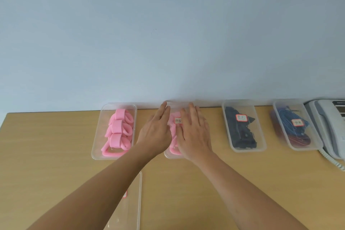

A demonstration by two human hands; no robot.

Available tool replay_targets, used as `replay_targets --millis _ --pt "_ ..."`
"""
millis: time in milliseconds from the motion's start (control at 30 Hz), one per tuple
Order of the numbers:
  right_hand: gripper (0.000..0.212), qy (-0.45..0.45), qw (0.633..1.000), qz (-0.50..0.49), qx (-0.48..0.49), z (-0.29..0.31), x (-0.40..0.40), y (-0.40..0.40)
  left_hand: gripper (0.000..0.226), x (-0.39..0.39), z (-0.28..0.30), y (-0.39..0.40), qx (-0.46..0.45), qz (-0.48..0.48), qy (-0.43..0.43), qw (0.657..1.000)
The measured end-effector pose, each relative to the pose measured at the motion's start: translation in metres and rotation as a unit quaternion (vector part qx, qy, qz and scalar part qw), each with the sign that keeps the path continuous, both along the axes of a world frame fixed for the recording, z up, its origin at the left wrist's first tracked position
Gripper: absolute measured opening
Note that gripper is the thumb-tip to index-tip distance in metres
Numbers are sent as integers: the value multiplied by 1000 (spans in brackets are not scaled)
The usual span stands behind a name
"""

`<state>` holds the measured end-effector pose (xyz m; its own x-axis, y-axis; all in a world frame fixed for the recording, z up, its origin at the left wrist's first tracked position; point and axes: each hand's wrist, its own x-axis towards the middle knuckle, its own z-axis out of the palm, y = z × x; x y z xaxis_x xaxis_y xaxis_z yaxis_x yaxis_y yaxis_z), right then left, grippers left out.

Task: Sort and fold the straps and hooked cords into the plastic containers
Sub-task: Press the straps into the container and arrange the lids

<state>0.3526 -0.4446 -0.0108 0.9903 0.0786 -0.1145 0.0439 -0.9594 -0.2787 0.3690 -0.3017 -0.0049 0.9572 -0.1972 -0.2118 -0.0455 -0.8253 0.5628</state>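
A tan wooden table (242, 192) runs up to a pale wall, and a row of clear plastic containers sits along its far edge. From left to right these are an open container of pink straps (114, 131), a lidded container (169, 154) partly hidden under two hands, a lidded container of black straps (243, 127) and a lidded container of blue and red cords (295, 127). A grey telephone (330, 127) stands at the far right, and a clear lid (130, 201) lies near the front left.

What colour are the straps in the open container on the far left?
Pink straps, seen clearly in the head view.
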Motion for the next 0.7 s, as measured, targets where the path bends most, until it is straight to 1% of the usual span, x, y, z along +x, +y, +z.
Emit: replay_targets --millis 100,233,367,533,633,700 --pt "72 7 1000 1 -25 -7 1 3 60 -10 -10 -4 9 -1 -27 1000" --pt "70 14 999 2 -33 -12 1 2 63 -16 -30 -7 40 5 -65 997" --pt "68 12 999 2 -34 -12 2 3 64 -10 -38 -5 110 -35 -82 990" --pt "69 18 999 1 -27 -11 2 2 61 -10 -32 -5 123 -24 -81 989" --pt "71 30 999 5 -27 -10 1 2 69 -7 -37 -4 150 -47 -49 986" --pt "73 33 999 7 -33 -6 2 0 70 -4 -28 -5 144 -48 -35 988"
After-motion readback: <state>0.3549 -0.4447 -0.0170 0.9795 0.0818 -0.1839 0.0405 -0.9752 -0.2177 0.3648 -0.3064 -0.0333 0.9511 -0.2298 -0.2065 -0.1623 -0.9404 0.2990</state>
